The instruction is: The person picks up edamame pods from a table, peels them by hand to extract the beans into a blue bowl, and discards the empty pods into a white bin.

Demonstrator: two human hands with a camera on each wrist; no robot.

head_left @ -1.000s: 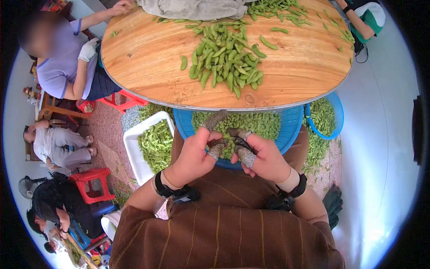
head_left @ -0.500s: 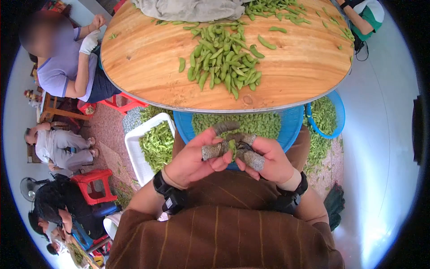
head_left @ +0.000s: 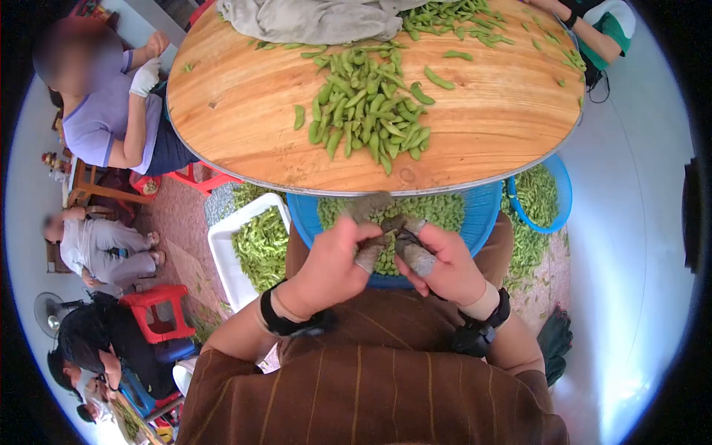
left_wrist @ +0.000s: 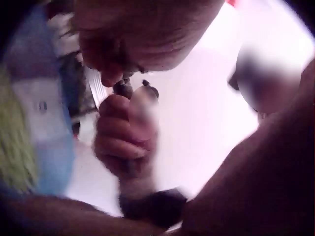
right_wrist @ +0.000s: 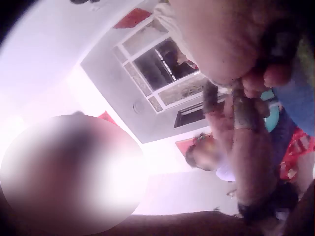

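In the head view my left hand [head_left: 330,256] and right hand [head_left: 449,263] meet over a blue basin [head_left: 486,222] of shelled green beans [head_left: 445,208]. Grey-brown wraps cover several fingertips [head_left: 417,257]. Between both thumbs and forefingers I pinch a small green soybean pod [head_left: 390,235], mostly hidden by the fingers. The left wrist view is blurred, with the curled right hand [left_wrist: 123,137] below the left. In the right wrist view, wrapped left fingers [right_wrist: 244,110] come up to the right hand's fingertips.
A heap of pods [head_left: 363,111] lies on the wooden table [head_left: 252,133], whose edge runs just beyond the basin. A white crate [head_left: 221,248] of pods stands left, a blue basket [head_left: 565,200] right. A grey cloth [head_left: 311,18] lies at the back. Other people sit around.
My left hand turned outward, opening toward me with the pod showing, then rolled back in; its fingers now cover most of the pod. The right hand has barely moved.
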